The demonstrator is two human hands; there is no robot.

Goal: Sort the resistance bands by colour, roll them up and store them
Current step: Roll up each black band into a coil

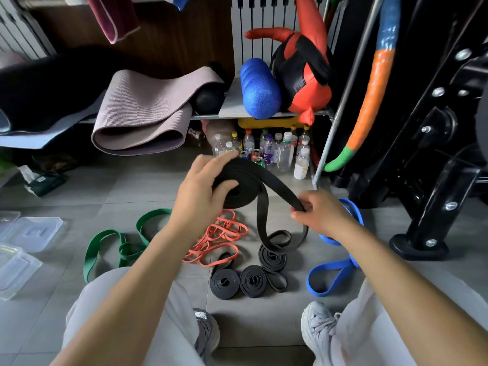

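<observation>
I can read nothing for certain. One bottle [268, 157] under the shelf [232, 103] has a purple label with white Chinese characters, too blurred for me to make out. Print on the cans [256, 155] is too small.

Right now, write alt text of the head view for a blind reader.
The left hand grips the coil of a black resistance band and the right hand pinches its loose strap, rolling it above a grey tiled floor. Below lie three rolled black bands, with a green band, orange bands and a blue band loose around them.
</observation>
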